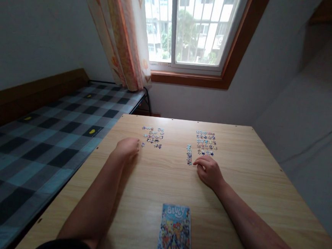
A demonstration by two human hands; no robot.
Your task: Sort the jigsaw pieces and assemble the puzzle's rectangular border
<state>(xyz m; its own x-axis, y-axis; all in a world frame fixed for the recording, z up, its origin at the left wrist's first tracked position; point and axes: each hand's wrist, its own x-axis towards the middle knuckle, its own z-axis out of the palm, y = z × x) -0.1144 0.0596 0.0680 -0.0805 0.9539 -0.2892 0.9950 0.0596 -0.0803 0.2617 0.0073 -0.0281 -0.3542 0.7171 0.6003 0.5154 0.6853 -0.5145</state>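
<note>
My left hand rests on the table with its fingers curled in. It lies just left of a loose group of jigsaw puzzle pieces, and what is under its fingers is hidden. Beside a narrow joined strip of puzzle pieces is my right hand, its bent fingers slightly apart and fingertips close to the strip's lower right end. No piece shows between them. Behind that hand, more puzzle pieces lie spread in neat rows.
A colourful "Bluey" picture sheet or box lies at the near middle of the wooden table. On the left stands a bed with a checked cover. A curtain hangs by the barred window beyond the table.
</note>
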